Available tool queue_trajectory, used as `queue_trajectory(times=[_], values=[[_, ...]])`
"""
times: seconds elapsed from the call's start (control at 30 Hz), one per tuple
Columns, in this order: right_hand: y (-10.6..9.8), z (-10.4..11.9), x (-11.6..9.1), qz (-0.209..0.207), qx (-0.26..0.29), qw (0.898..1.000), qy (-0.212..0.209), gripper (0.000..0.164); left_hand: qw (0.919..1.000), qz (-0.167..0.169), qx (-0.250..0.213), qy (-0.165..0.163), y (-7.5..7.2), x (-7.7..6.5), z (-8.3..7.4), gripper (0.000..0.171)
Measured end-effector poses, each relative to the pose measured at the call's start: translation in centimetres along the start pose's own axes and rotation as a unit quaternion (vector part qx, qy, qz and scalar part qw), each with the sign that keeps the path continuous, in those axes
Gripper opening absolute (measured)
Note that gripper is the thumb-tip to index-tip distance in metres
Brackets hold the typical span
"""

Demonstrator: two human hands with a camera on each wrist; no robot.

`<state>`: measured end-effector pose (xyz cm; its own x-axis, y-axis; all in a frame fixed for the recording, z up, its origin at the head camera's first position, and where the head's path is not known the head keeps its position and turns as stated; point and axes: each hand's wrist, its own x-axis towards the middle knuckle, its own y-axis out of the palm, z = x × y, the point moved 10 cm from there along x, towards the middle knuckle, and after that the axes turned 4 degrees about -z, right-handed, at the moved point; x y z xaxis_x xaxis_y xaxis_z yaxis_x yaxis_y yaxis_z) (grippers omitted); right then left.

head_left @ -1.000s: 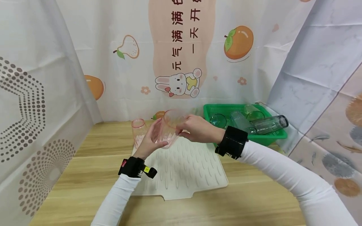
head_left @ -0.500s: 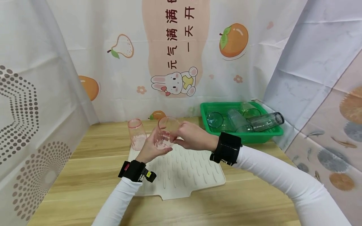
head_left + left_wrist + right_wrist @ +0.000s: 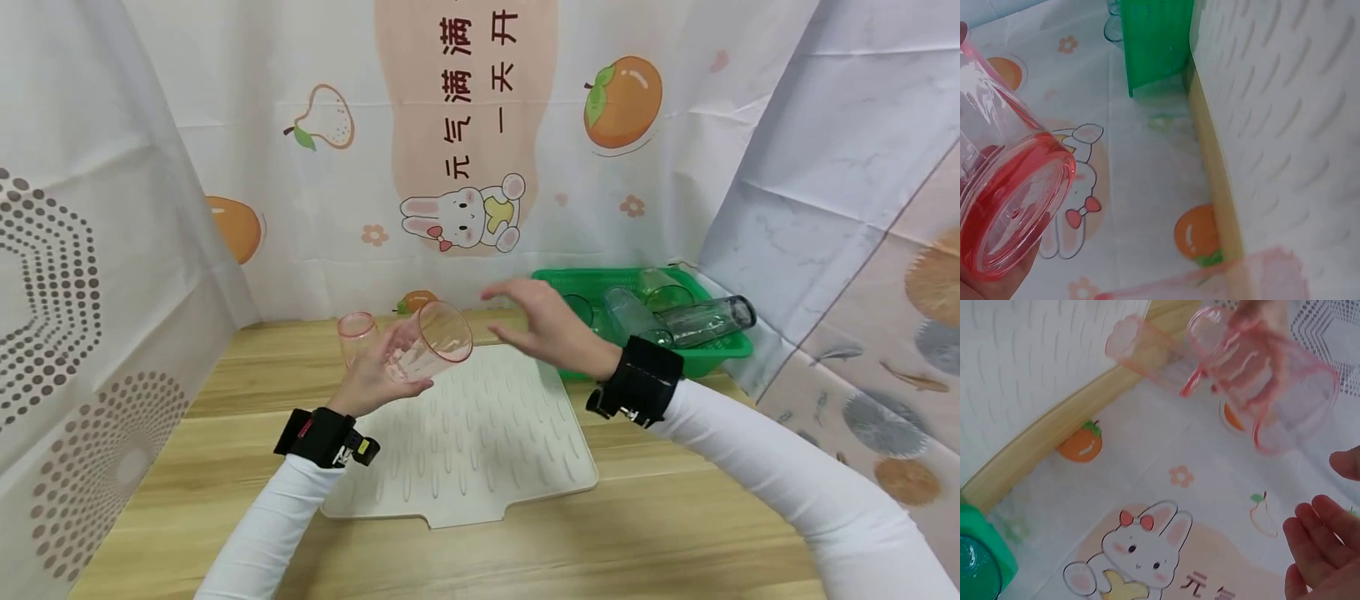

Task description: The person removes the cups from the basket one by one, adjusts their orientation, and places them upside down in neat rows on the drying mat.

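A clear pink drinking glass (image 3: 446,333) is held tilted in my left hand (image 3: 373,372), its mouth pointing up and to the right. The left wrist view shows the thick base (image 3: 1019,206) of this glass close up. My right hand (image 3: 557,327) is apart from it, thumb and fingers spread with nothing between them. A second pink glass (image 3: 357,330) stands behind the left hand, partly hidden by it, at the far left corner of the white ridged drying mat (image 3: 480,433).
At the back right is a green plastic basket (image 3: 723,353) with several glasses in it; a grey glass (image 3: 701,322) sticks out over its rim. A printed curtain (image 3: 322,208) hangs behind the wooden table (image 3: 225,442).
My right hand has let go of the pink glass and moved away to the right. The left hand has tipped the glass further to the right.
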<state>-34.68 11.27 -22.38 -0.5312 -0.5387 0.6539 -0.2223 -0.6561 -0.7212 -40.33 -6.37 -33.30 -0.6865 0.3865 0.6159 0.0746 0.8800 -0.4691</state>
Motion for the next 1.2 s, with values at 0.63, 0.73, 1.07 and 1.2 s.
queue_trajectory(times=[0.63, 0.73, 1.07, 1.2], values=[[-0.5, -5.9, -2.9, -0.001, 0.046, 0.991, 0.126, 0.050, 0.9137, 0.108, 0.316, 0.231, -1.1, 1.2, -8.5, 0.087], [1.8, -5.7, -3.7, 0.040, 0.110, 0.981, 0.156, 0.056, 0.8956, 0.125, 0.348, 0.248, -0.2, 1.4, -10.1, 0.089], [6.3, -3.6, -4.4, 0.064, 0.288, 0.939, 0.179, 0.055, 0.8628, 0.148, 0.388, 0.289, 2.4, 1.5, -13.1, 0.090], [7.2, -3.4, -4.7, 0.052, 0.330, 0.922, 0.193, 0.049, 0.8569, 0.153, 0.394, 0.295, 2.8, 1.5, -14.0, 0.090]])
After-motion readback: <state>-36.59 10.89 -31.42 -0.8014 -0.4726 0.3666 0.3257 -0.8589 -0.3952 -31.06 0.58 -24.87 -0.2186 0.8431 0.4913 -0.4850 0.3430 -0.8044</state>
